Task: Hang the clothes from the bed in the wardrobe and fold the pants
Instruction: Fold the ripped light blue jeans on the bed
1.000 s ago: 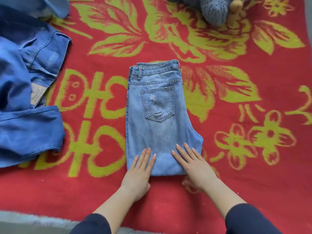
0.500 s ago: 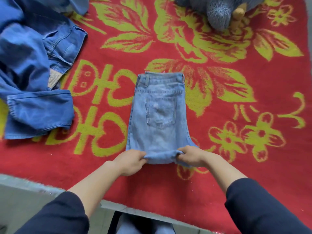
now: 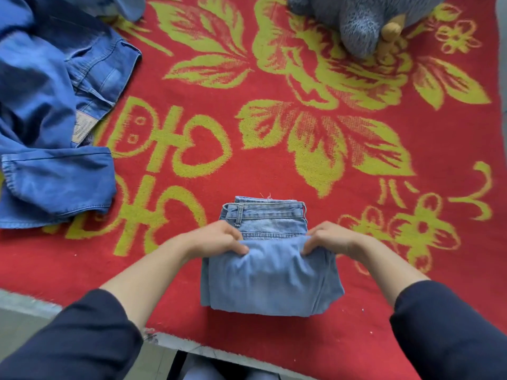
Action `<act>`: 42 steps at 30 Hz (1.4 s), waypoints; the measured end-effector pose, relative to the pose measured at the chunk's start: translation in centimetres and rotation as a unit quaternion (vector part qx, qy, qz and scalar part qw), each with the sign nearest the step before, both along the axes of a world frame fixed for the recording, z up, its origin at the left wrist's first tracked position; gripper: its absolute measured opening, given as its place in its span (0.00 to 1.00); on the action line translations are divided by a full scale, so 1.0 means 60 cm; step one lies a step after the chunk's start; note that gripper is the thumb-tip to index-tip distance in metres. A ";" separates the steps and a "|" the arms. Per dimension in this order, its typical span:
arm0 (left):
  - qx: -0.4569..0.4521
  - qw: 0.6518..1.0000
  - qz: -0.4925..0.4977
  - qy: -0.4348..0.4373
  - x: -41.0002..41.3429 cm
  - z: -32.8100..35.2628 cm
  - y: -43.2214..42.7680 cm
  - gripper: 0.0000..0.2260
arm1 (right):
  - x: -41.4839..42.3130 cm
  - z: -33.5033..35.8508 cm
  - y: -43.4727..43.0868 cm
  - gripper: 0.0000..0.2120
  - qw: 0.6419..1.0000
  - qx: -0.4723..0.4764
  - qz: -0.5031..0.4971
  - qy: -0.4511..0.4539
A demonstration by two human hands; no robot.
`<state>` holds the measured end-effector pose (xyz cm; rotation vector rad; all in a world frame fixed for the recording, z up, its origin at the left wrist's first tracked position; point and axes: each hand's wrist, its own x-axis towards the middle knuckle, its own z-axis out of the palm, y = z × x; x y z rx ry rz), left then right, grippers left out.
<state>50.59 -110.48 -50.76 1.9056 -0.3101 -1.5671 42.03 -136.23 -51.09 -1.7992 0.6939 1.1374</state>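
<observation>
Both your hands, left (image 3: 219, 238) and right (image 3: 327, 238), pinch the jeans' (image 3: 270, 275) folded edge; the waistband (image 3: 266, 209) lies just beyond.

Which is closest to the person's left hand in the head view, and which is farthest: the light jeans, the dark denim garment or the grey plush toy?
1. The light jeans: gripped by the left hand, right in front.
2. The dark denim garment: heaped off to the left.
3. The grey plush toy: at the far edge, up to the right.
</observation>
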 end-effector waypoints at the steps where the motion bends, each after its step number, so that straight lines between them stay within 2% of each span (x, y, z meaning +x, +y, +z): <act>1: -0.003 1.000 0.005 -0.017 0.024 0.001 -0.005 0.10 | 0.018 0.003 -0.008 0.11 1.000 0.000 -0.004 -0.028; 4: -0.002 0.998 0.011 -0.057 0.079 -0.006 -0.018 0.12 | 0.061 0.004 -0.022 0.07 0.998 -0.006 -0.003 -0.066; 7: 0.031 0.987 -0.013 -0.155 0.105 -0.035 -0.033 0.13 | 0.083 -0.014 -0.022 0.11 0.992 -0.064 0.023 -0.110; 9: 0.064 0.964 -0.026 -0.255 0.104 -0.056 -0.043 0.10 | 0.084 -0.037 -0.014 0.10 0.975 -0.138 0.068 -0.161; 11: 0.097 0.923 -0.059 -0.367 0.085 -0.075 -0.052 0.08 | 0.076 -0.058 -0.003 0.07 0.950 -0.210 0.104 -0.205; 13: 0.095 0.882 -0.059 -0.457 0.055 -0.096 -0.055 0.10 | 0.064 -0.073 0.007 0.06 0.940 -0.236 0.106 -0.222; 14: 0.080 0.874 -0.051 -0.477 0.042 -0.103 -0.053 0.13 | 0.058 -0.078 0.012 0.06 0.933 -0.250 0.108 -0.237; 16: 0.050 0.873 -0.079 -0.479 0.020 -0.112 -0.046 0.20 | 0.050 -0.084 0.021 0.08 0.907 -0.285 0.113 -0.289; 18: 0.056 0.868 -0.152 -0.470 0.009 -0.123 -0.037 0.27 | 0.049 -0.084 0.028 0.18 0.896 -0.279 0.117 -0.326; 20: 0.084 0.874 -0.185 -0.442 0.015 -0.133 -0.032 0.31 | 0.054 -0.087 0.031 0.32 0.903 -0.249 0.182 -0.300; 22: 0.102 0.891 -0.191 -0.398 0.026 -0.137 -0.034 0.33 | 0.061 -0.095 0.032 0.39 0.904 -0.242 0.254 -0.244; 25: 0.101 0.911 -0.186 -0.355 0.035 -0.134 -0.043 0.35 | 0.075 -0.103 0.031 0.41 0.922 -0.220 0.271 -0.166; 28: 0.094 0.935 -0.143 -0.310 0.049 -0.122 -0.049 0.38 | 0.087 -0.101 0.034 0.42 0.924 -0.221 0.272 -0.152; 30: 0.098 0.953 -0.123 -0.261 0.054 -0.110 -0.049 0.36 | 0.093 -0.094 0.037 0.39 0.920 -0.228 0.287 -0.137; 31: 0.095 0.958 -0.114 -0.244 0.052 -0.105 -0.047 0.33 | 0.094 -0.090 0.039 0.32 0.923 -0.219 0.286 -0.133; 33: 0.089 0.961 -0.097 -0.242 0.035 -0.094 -0.038 0.24 | 0.086 -0.078 0.047 0.12 0.934 -0.193 0.262 -0.148; 35: 0.084 0.957 -0.073 -0.267 0.005 -0.080 -0.023 0.18 | 0.063 -0.065 0.057 0.12 0.936 -0.181 0.237 -0.190; 37: 0.076 0.950 -0.051 -0.300 -0.033 -0.056 -0.003 0.16 | 0.034 -0.042 0.073 0.11 0.922 -0.186 0.235 -0.245; 40: 0.071 0.941 -0.023 -0.330 -0.088 -0.008 0.031 0.16 | 0.008 0.014 0.097 0.04 0.898 -0.187 0.290 -0.274; 42: 0.072 0.937 -0.003 -0.342 -0.117 0.026 0.058 0.16 | 0.000 0.057 0.119 0.07 0.878 -0.182 0.343 -0.280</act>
